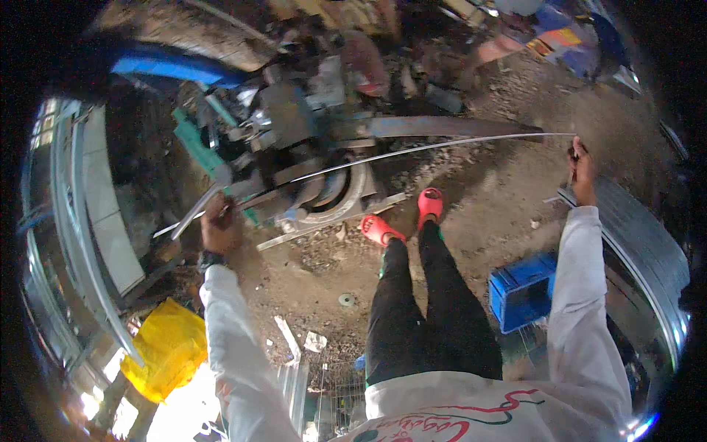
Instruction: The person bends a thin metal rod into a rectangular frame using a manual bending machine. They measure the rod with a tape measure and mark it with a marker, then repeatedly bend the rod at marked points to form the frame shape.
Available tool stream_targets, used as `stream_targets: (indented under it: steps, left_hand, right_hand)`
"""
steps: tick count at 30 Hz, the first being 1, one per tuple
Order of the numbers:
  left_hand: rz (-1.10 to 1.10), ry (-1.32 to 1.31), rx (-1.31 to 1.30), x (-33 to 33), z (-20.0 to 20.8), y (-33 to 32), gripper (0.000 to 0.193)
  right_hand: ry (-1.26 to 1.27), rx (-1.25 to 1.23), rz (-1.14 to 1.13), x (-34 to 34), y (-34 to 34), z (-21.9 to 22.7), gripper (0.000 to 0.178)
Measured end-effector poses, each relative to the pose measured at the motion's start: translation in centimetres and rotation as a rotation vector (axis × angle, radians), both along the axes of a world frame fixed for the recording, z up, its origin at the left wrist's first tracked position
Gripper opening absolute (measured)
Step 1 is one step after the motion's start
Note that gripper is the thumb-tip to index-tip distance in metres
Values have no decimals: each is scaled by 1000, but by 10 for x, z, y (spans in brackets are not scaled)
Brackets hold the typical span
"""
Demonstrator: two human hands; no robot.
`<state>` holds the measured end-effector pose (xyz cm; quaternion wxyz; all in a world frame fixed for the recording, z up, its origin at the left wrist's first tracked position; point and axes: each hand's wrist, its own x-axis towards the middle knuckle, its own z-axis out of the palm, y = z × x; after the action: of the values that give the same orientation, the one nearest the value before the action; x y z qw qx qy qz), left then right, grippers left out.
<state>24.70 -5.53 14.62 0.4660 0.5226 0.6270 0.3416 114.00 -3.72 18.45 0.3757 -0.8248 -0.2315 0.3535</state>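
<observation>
A long, thin, pale metal strip [412, 152] spans the view in front of me, bowed slightly upward. My right hand [581, 173] is closed on its far right end, with the arm stretched forward. At the left my left hand [221, 223], a dark band at its wrist, is closed around the strip's other part; its fingers are somewhat blurred. A short grey metal bar [195, 212] slants beside the left hand. Under the strip, just right of my left hand, stands a dirty metal cutting machine [289, 118] with a curved base [353, 195].
Long metal profiles lean at the left [88, 228], and a stack of grey metal sheets [641, 250] lies at the right. A blue crate [521, 293] stands beside my legs. A yellow sack [168, 350] is at lower left. Scraps litter the dirt floor [309, 276].
</observation>
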Motion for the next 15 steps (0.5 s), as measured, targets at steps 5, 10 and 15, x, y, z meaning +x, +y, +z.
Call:
stream_targets:
  steps: [5,10,15]
  left_hand:
    - [99,105,140,6,-14,-24,43]
    - [180,262,59,60,26,3,53]
    - [324,157,51,61,82,-30,42]
  right_hand:
    - [226,364,-104,-36,2,47,31]
    - [378,570,49,18,-19,7,23]
    - [549,567,27,25,-2,-20,16]
